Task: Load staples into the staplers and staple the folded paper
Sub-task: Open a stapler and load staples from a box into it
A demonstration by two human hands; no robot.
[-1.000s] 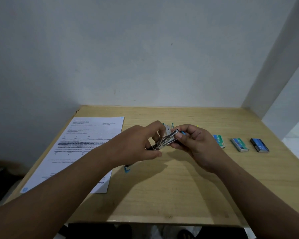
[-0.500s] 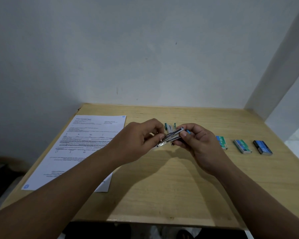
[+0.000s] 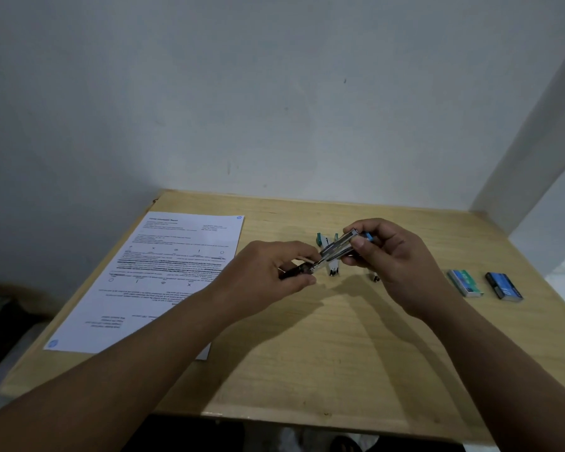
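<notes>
Above the middle of the wooden table (image 3: pixel 323 353), both hands hold a small metal stapler (image 3: pixel 338 247) with a blue end. My right hand (image 3: pixel 392 256) grips its silver body between thumb and fingers. My left hand (image 3: pixel 274 272) pinches a dark rod-like part (image 3: pixel 299 271) that sticks out of the stapler's lower left end. A printed sheet of paper (image 3: pixel 163 272) lies flat on the left of the table. Another stapler with teal ends (image 3: pixel 327 252) lies on the table behind the held one, partly hidden.
Two staple boxes lie at the right of the table, a green one (image 3: pixel 464 282) and a blue one (image 3: pixel 504 286). A grey wall stands behind the table, and a white pillar (image 3: pixel 542 132) rises at the right rear corner.
My left hand has drawn away to the lower left, and the dark part now sticks out of the stapler. My right hand keeps its hold on the body.
</notes>
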